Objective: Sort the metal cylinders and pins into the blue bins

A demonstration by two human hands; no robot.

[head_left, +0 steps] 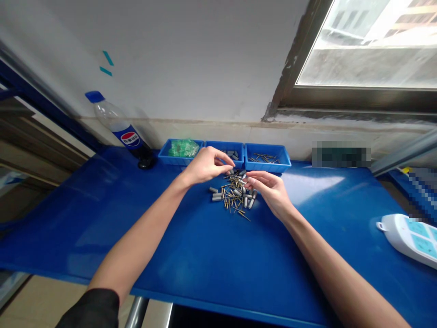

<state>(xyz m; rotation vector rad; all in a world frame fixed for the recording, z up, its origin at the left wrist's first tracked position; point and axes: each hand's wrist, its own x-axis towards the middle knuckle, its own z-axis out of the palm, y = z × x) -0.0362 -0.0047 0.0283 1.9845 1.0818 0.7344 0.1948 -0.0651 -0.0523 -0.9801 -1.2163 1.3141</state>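
My left hand (209, 165) hovers at the far left side of a mixed pile, thumb and fingertips pinched together; whatever is between them is too small to make out. My right hand (268, 187) is closed in a pinch over the pile's right side, with a small silvery piece at its fingertips that I cannot name. The pile holds thin brass-coloured pins (235, 186) and short grey cylinders (216, 198). Behind the hands stand three blue bins: the left one (164, 158) has green plastic, the middle one (240, 161) grey cylinders, the right one (269, 166) brass-coloured pins.
A cola bottle (128, 136) stands at the back left against the wall. On the right side of the blue table (205, 264) lies a white power strip (406, 237). A window (368, 64) is at the upper right, and a blurred-out dark object (341, 154) sits below it.
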